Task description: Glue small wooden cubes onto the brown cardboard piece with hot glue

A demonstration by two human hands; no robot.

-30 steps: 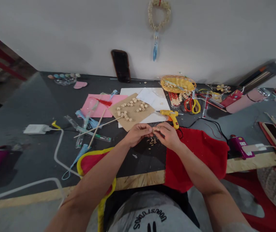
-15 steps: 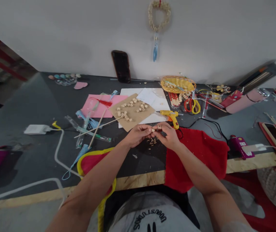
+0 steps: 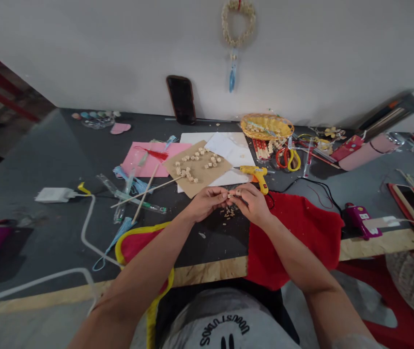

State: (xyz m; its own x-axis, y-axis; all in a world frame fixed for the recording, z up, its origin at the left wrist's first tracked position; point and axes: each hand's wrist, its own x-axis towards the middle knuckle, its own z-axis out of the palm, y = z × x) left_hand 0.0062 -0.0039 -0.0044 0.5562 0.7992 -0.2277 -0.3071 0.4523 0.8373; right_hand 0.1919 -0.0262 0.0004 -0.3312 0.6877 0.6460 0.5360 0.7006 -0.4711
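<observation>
My left hand (image 3: 208,202) and my right hand (image 3: 252,202) meet over the dark table, fingertips pinched around one small cream-coloured piece (image 3: 230,196). It looks like the little cube-shaped clusters (image 3: 188,173) lying on a brown paper sheet (image 3: 210,178) just beyond; my fingers cover most of it. Below the fingers lies a scatter of tiny pale bits (image 3: 230,212). A yellow hot glue gun (image 3: 255,173) rests a little past my right hand. Two thin wooden sticks (image 3: 146,193) lie left of my left hand, crossing each other.
A red cloth (image 3: 294,237) hangs over the front edge at right. Farther back are a yellow basket (image 3: 267,127), scissors (image 3: 294,161) and a leaning phone (image 3: 181,99). Blue tassels (image 3: 121,235), a pink sheet (image 3: 130,160) and a white charger (image 3: 56,195) with its cable lie left.
The small piece between my fingertips appears slightly turned. Both hands stay in nearly the same place, and the things on the table have not moved.
</observation>
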